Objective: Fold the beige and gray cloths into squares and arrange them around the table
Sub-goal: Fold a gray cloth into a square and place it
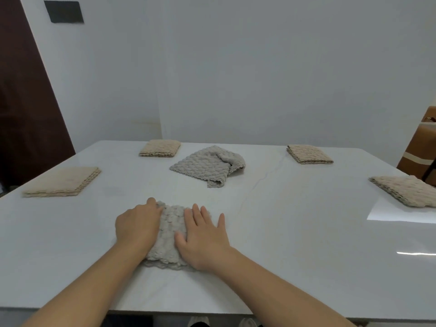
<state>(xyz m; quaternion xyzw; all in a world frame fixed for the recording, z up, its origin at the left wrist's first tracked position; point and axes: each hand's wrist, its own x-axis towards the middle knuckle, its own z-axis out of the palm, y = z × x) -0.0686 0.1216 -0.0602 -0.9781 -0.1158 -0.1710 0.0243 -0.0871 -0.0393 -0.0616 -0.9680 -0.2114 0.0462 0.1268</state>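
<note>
A big white table (306,220) stands by a plain white wall (236,67), with a dark brown door (23,114) on the left and a brown chair (420,156) on the right. The fingers (197,213) of the right hand (204,237) are straight and spread wide, pressing flat on the folded gray cloth (169,234). The left hand (138,228) rests on the left side of the same cloth, but its fingertips are hidden, so I cannot tell if they pinch the edge or just press. This cloth lies near the front edge of the table, right in front of the person, between the two hands. Further back, in the middle of the table, the other gray cloth (207,165) lies open and rumpled, not yet folded. Four beige cloths are already folded into squares: the far left one (160,148), the near left one (63,181), the far right one (309,154) and the near right one (405,190). I think the step now is to press the gray fold flat. To do it well, both hands should push down softly and smooth out toward the edges, so the bumpy cloth lies even and does not spring open. The corners should line up to make a neat square before the hands lift away.
</note>
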